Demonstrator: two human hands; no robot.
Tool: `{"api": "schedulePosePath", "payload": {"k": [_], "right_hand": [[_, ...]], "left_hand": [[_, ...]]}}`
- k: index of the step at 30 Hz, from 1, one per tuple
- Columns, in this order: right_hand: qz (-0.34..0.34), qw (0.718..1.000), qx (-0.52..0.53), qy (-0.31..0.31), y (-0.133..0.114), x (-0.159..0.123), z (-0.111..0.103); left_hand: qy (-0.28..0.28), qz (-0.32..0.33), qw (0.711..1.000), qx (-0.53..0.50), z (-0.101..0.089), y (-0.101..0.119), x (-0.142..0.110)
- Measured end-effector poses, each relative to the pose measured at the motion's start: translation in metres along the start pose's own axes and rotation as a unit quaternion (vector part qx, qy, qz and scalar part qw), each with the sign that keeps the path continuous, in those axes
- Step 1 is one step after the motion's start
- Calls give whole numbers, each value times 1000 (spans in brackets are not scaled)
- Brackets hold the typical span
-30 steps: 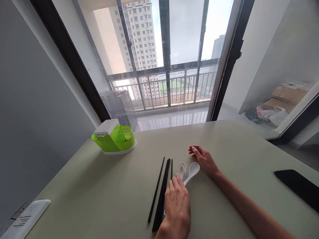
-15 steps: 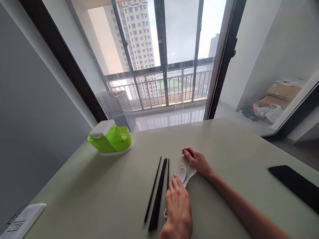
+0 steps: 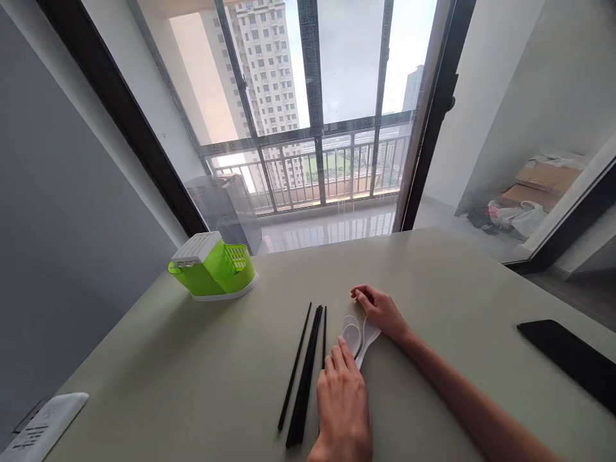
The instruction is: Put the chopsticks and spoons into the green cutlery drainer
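Observation:
My left hand (image 3: 342, 398) lies over the handles of white spoons, its fingers curled down on them and its index finger reaching to the bowl of the front white spoon (image 3: 351, 336). Behind that bowl shows the rim of another spoon (image 3: 350, 319). A third white spoon (image 3: 370, 332) lies to the right, its bowl close against the wrist side of my right hand (image 3: 382, 312). That hand rests on the table with fingers loosely bent, thumb apart, and nothing visible in it. Several black chopsticks (image 3: 308, 378) lie left of my left hand, one partly hidden by it.
A green utensil holder with a white top (image 3: 216, 266) stands at the table's far left. A white slotted object (image 3: 45, 427) sits at the near left edge. A black flat object (image 3: 570, 356) lies at the right. Beyond the table (image 3: 452, 276) is a glass door.
My left hand has shifted slightly, and the light handle end seen earlier beside its wrist is now hidden. My right hand and the chopsticks stay almost where they were.

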State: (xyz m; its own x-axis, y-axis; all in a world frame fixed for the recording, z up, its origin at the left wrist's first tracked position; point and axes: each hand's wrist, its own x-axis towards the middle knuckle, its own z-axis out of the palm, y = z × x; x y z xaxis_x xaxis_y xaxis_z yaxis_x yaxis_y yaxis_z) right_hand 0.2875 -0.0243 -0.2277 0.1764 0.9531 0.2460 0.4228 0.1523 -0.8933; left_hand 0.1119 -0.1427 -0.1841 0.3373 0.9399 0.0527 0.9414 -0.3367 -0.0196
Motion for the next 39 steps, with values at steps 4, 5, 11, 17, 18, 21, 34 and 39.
{"api": "schedulePosePath", "payload": {"k": [4, 5, 11, 17, 18, 21, 34, 39], "right_hand": [[3, 1000, 8, -1, 0, 0, 0], [4, 1000, 10, -1, 0, 0, 0], [7, 1000, 26, -1, 1, 0, 0], [16, 998, 60, 2, 1, 0, -1], [18, 997, 69, 3, 1, 0, -1], [26, 994, 102, 12, 1, 1, -3], [114, 952, 280, 53, 12, 8, -17], [132, 938, 315, 57, 16, 9, -18]], "left_hand": [[-8, 6, 1000, -17, -3, -6, -4], [-10, 6, 1000, -21, -4, -7, -5], [-33, 9, 999, -29, -13, -12, -7], [-39, 6, 998, -48, -28, -19, -13], [-33, 8, 997, -63, -33, -23, -13], [21, 16, 995, -99, -54, -45, -1], [391, -126, 912, 16, -113, -264, 111], [344, -143, 928, 15, -114, -306, 117]]}}
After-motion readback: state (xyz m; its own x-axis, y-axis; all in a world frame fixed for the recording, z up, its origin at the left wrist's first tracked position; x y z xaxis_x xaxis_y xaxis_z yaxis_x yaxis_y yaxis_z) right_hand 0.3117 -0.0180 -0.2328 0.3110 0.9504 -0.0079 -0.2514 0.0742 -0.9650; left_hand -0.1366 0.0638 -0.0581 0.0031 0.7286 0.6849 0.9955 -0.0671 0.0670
